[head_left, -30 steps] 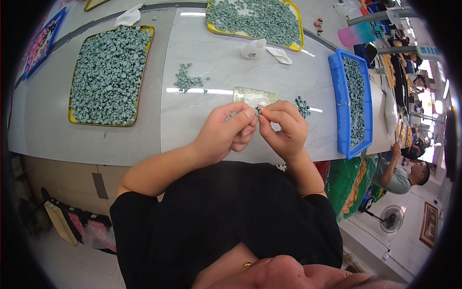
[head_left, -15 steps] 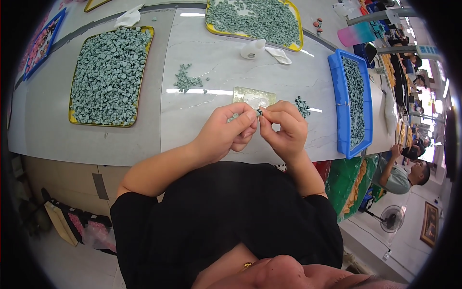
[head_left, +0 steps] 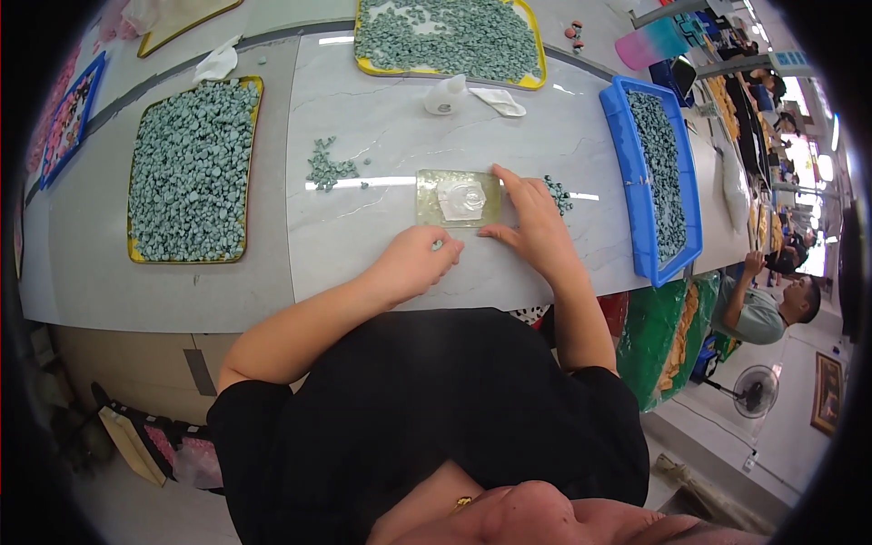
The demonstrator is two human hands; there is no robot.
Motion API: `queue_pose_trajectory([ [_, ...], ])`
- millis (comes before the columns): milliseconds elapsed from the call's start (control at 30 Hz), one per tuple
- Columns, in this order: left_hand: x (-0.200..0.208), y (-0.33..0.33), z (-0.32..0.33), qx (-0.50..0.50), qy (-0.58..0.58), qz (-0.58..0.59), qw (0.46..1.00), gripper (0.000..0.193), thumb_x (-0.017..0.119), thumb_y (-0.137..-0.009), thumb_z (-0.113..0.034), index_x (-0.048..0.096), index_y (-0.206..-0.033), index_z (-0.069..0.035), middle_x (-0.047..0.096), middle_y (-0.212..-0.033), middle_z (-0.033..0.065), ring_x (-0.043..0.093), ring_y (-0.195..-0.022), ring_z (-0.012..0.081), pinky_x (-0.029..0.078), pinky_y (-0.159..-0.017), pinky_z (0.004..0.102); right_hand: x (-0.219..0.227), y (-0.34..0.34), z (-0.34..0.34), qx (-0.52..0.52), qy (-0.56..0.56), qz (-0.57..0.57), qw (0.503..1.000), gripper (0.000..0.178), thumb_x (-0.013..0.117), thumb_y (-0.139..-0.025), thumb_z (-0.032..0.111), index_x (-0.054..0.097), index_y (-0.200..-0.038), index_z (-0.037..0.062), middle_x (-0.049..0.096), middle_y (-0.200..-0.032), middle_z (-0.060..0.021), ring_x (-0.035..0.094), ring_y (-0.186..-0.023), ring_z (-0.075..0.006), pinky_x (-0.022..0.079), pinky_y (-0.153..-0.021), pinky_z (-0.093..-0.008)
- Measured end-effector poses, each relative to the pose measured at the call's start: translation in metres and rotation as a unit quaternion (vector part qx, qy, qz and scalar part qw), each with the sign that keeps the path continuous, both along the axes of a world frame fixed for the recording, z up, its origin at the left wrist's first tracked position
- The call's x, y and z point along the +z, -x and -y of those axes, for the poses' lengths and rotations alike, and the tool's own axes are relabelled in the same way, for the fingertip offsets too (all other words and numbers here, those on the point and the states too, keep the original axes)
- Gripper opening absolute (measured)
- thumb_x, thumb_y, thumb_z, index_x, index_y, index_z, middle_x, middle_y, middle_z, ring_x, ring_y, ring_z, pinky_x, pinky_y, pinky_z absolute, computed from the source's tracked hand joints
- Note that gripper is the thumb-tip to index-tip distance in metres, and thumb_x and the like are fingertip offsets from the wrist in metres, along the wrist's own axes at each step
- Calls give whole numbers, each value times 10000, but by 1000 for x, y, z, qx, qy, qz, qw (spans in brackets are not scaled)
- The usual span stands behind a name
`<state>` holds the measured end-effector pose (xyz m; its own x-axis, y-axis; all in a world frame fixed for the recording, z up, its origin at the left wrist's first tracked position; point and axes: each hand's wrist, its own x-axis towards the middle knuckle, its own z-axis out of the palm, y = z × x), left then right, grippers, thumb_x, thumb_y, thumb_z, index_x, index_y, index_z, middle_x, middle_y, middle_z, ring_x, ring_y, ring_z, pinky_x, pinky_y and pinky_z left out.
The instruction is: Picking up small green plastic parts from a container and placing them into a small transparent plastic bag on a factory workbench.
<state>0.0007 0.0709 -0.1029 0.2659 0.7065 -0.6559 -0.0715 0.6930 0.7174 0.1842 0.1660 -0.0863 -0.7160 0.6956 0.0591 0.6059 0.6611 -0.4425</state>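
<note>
My left hand (head_left: pixel 413 265) is curled closed just in front of a pale, see-through slab (head_left: pixel 430 195). A small green stone-like piece (head_left: pixel 438 244) shows between its fingers. On the slab lie a white patch (head_left: pixel 449 205) and a clear, round blob (head_left: pixel 471 197). My right hand (head_left: pixel 538 222) is open at the slab's right side, forefinger stretched to the far corner and thumb by the near one. Beyond it sits a small heap of darker green pieces (head_left: pixel 558 195), partly hidden by the hand. Another loose heap of green pieces (head_left: pixel 329 170) lies left of the slab.
Yellow-rimmed trays of green pieces stand at left (head_left: pixel 133 238) and far middle (head_left: pixel 391 71). A blue bin (head_left: pixel 627 163) of such pieces is at right. Beyond the slab are a white bottle (head_left: pixel 445 95) and a white cloth (head_left: pixel 500 103). A person (head_left: pixel 763 304) is off to the right.
My hands, earlier together with a small green piece at their fingertips, have parted. The left has drawn lower and the right has spread beside the slab, which now shows whole. The view has shifted slightly.
</note>
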Motion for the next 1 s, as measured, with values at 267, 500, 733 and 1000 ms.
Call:
queue_pose_trajectory([
  [267, 17, -11, -11, 99, 27, 219, 970, 175, 553, -920, -205, 488, -846, -61, 434, -723, -8, 292, -513, 35, 200, -419, 186, 0, -20, -19, -8, 14, -33, 999, 763, 777, -650, 175, 406, -1303, 38, 523, -1231, -117, 494, -1032, -294, 415, -906, -372],
  [500, 27, -19, -19, 229, 75, 298, 924, 165, 503, -916, -169, 515, -894, -6, 444, -757, 21, 370, -592, 86, 308, -491, 225, 13, -32, -29, -3, 31, -13, 999, 726, 757, -683, 158, 404, -1309, 52, 513, -1236, -122, 495, -1046, -295, 414, -910, -374],
  [733, 31, -15, -18, 266, 18, 311, 912, 160, 474, -898, -88, 543, -949, 47, 477, -822, 42, 399, -624, 104, 329, -508, 229, 23, -75, -58, -135, -16, -101, 985, 332, 639, -806, 61, 580, -1130, 28, 603, -1098, -114, 590, -862, -207, 478, -744, -285],
  [1000, 40, -19, -9, 257, 11, 338, 905, 146, 481, -928, -145, 523, -920, -6, 451, -773, 22, 370, -595, 82, 284, -471, 202, 44, 13, -79, -73, 79, -215, 971, 385, 693, -784, 135, 586, -1146, 62, 621, -1060, -87, 562, -830, -171, 467, -716, -279],
])
